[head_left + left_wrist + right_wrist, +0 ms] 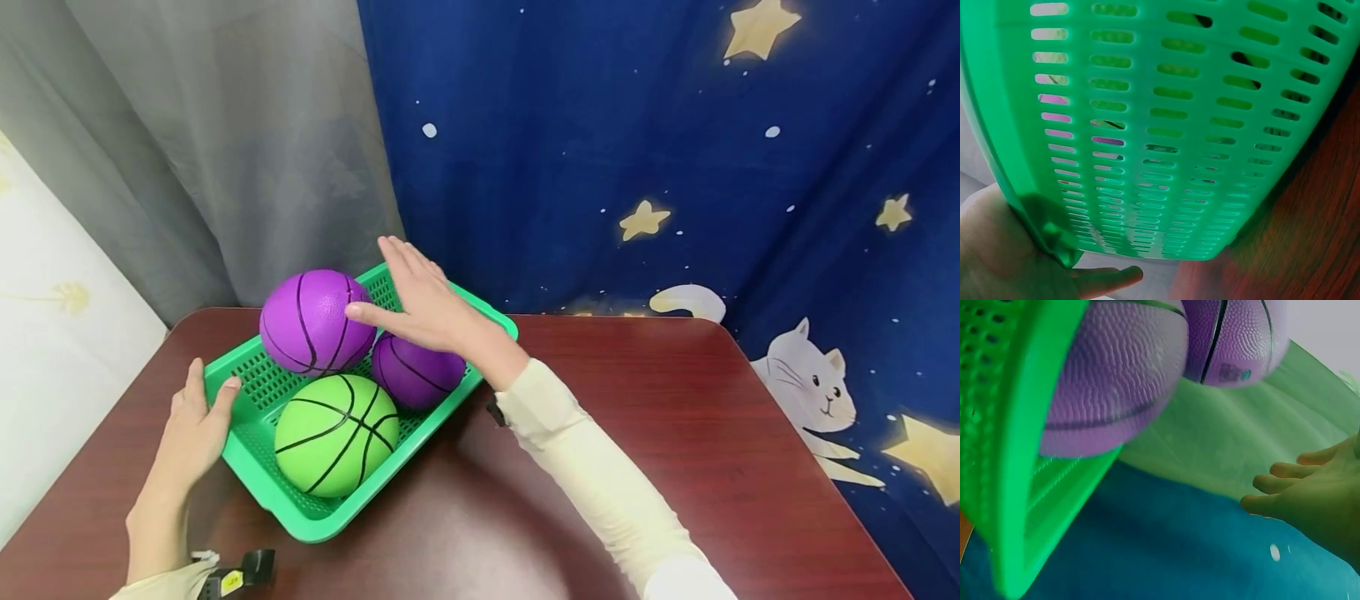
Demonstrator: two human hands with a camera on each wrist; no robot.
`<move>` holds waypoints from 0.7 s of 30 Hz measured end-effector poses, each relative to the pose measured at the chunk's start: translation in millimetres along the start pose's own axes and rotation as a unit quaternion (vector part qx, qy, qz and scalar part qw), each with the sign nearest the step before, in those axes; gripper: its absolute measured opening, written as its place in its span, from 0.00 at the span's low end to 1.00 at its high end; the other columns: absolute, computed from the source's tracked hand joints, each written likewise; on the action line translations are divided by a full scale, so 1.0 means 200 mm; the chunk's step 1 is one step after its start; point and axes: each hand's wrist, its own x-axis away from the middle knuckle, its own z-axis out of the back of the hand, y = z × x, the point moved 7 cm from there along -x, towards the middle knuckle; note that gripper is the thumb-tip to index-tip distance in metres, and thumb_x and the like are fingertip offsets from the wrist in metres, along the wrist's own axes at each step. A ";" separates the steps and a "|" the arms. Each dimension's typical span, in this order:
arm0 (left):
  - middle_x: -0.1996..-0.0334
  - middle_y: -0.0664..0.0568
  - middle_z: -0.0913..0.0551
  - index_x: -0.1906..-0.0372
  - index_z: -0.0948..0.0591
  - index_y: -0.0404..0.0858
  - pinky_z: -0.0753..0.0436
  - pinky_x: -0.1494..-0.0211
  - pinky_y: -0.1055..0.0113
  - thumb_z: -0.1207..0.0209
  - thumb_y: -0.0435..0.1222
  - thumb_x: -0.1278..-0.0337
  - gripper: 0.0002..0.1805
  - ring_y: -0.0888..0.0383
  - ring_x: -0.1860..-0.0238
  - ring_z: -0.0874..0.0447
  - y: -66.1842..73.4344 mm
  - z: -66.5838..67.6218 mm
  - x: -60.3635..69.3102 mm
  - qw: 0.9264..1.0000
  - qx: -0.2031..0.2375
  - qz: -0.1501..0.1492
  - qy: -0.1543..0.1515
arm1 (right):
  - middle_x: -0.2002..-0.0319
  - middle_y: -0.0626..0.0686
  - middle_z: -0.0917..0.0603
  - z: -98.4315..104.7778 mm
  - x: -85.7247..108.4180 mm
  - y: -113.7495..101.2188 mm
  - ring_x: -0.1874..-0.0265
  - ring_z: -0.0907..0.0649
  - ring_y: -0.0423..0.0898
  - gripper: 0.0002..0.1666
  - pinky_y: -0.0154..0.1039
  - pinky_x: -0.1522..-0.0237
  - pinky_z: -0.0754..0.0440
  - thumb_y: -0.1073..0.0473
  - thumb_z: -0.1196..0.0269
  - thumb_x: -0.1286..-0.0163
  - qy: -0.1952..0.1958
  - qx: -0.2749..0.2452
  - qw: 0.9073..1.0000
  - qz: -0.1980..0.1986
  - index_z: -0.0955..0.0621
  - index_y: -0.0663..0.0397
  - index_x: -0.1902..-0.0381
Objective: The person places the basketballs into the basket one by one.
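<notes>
A green plastic basket [251,477] with slotted walls sits slanted on the table. It holds a light green ball [337,435] with black lines, a dark purple ball [417,372], and a brighter purple ball [318,322] that rises above the rim at the back. My left hand [187,429] grips the basket's left end, thumb over the rim and fingers outside. In the left wrist view, the slotted wall [1147,94] fills most of the picture. My right hand [431,304] hovers above the basket with straight fingers and a spread thumb; the right wrist view shows it apart from the balls.
The dark red wooden table [637,433] extends to the right of the basket. Behind it hang a grey curtain [285,125] and a blue curtain [570,142] with stars and a white cat. A white surface [60,333] stands at the left.
</notes>
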 end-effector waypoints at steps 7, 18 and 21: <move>0.35 0.19 0.64 0.30 0.70 0.32 0.57 0.41 0.31 0.66 0.51 0.28 0.40 0.25 0.35 0.65 -0.03 0.01 0.00 1.000 -0.006 0.002 -0.001 | 0.27 0.49 0.51 0.11 0.24 0.17 0.30 0.55 0.40 0.50 0.43 0.32 0.54 0.30 0.50 0.35 0.051 -0.040 0.998 -0.002 0.51 0.52 0.26; 0.36 0.18 0.64 0.30 0.71 0.32 0.57 0.40 0.32 0.66 0.50 0.28 0.39 0.25 0.35 0.65 -0.10 0.06 0.04 1.000 -0.012 0.018 0.008 | 0.27 0.55 0.51 0.14 0.67 0.66 0.29 0.57 0.49 0.59 0.54 0.33 0.58 0.23 0.50 0.43 0.101 0.161 0.981 -0.049 0.52 0.53 0.26; 0.36 0.18 0.64 0.30 0.70 0.30 0.58 0.40 0.32 0.67 0.48 0.28 0.39 0.25 0.35 0.66 -0.09 0.08 0.04 1.000 -0.024 0.001 0.012 | 0.28 0.59 0.49 0.13 0.83 0.83 0.29 0.55 0.55 0.61 0.59 0.35 0.58 0.22 0.48 0.46 0.104 0.224 0.966 -0.079 0.47 0.55 0.27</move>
